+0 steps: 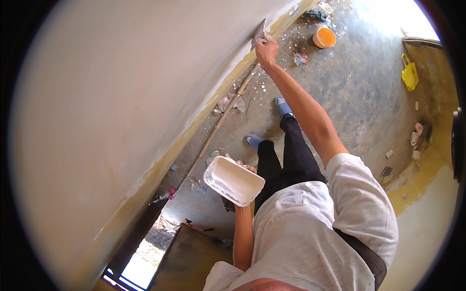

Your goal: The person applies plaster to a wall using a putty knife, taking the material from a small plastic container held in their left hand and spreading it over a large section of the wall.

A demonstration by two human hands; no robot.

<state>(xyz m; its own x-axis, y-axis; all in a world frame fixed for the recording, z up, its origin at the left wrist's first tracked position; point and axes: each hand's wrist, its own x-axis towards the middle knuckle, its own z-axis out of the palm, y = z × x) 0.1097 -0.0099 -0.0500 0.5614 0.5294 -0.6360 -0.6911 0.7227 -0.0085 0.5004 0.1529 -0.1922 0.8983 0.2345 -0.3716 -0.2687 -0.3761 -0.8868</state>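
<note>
My left hand supports a white rectangular tray from beneath, its fingers curling around the far side. White paste is smeared along the tray's rim and inside. With the arm stretched forward, my right hand grips a putty knife, its flat blade against the wall near the bottom. The knife's handle is mostly hidden by my fingers. Much of the wall is coated pale, with a yellowish band along its foot.
A long pole lies on the floor along the wall, among plastic scraps and white drips. An orange-filled bucket stands ahead on the right. A yellow bag rests by the far-right wall. A doorway opens at lower left.
</note>
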